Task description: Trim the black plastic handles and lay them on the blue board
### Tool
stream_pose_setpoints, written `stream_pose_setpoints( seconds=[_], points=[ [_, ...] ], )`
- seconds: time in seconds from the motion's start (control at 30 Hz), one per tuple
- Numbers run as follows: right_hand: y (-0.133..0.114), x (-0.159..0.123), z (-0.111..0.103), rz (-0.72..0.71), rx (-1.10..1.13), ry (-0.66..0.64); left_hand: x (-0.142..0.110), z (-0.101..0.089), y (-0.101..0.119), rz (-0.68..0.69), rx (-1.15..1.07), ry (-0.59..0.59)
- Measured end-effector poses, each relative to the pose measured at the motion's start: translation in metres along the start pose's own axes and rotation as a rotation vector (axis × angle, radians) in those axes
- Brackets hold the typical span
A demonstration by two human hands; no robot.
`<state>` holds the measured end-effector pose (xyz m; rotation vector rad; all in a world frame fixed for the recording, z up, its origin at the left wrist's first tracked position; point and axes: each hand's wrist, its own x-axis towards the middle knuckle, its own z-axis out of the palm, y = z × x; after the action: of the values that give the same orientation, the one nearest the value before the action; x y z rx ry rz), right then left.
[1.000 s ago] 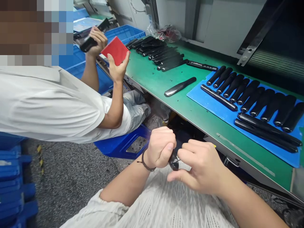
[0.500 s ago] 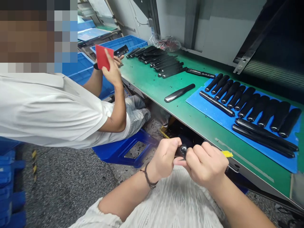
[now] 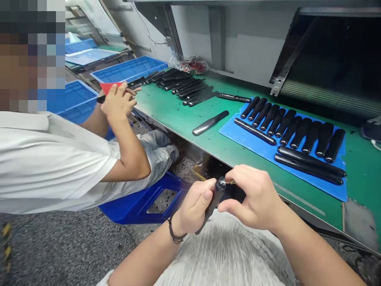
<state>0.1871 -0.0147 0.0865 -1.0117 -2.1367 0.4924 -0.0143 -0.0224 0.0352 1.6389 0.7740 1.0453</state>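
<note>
At the frame's lower centre, the left hand [image 3: 194, 206] wraps a tilted black piece [image 3: 216, 198], while the right hand [image 3: 256, 198] curls beside its glossy end [image 3: 220, 183] (whether pinching anything, I cannot tell)

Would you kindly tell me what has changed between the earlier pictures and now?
The left hand still grips its black piece, now turned so a rounded end shows uppermost. The right hand's thumb has swung away from it, and the yellow thing is out of sight. The co-worker's hands have come together by the red sheet. The blue mat and its black pieces stayed put.
</note>
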Motion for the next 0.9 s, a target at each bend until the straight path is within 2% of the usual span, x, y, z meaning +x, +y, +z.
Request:
stream_pose_setpoints(
  seconds=[0.1,0.2,0.47,0.63,0.73,0.9],
  points=[
    [-0.004,0.007,-0.004,0.012,0.010,-0.078,0.000,-0.001,0.001,0.014,0.027,-0.034],
    [-0.005,0.010,-0.006,-0.010,-0.046,-0.082,-0.001,-0.001,0.002,0.033,0.048,-0.029],
    [-0.001,0.003,0.006,-0.164,-0.421,0.177,0.001,0.004,0.002,-0.010,0.070,0.022],
    [0.001,-0.004,0.021,-0.157,-0.564,0.296,0.007,0.011,0.005,-0.027,-0.007,0.063],
    [0.002,-0.007,0.027,-0.146,-0.569,0.294,0.009,0.015,0.007,-0.060,-0.065,0.099],
    [0.004,-0.012,0.034,-0.134,-0.538,0.215,0.013,0.019,0.006,-0.146,-0.147,0.210]
  ],
)
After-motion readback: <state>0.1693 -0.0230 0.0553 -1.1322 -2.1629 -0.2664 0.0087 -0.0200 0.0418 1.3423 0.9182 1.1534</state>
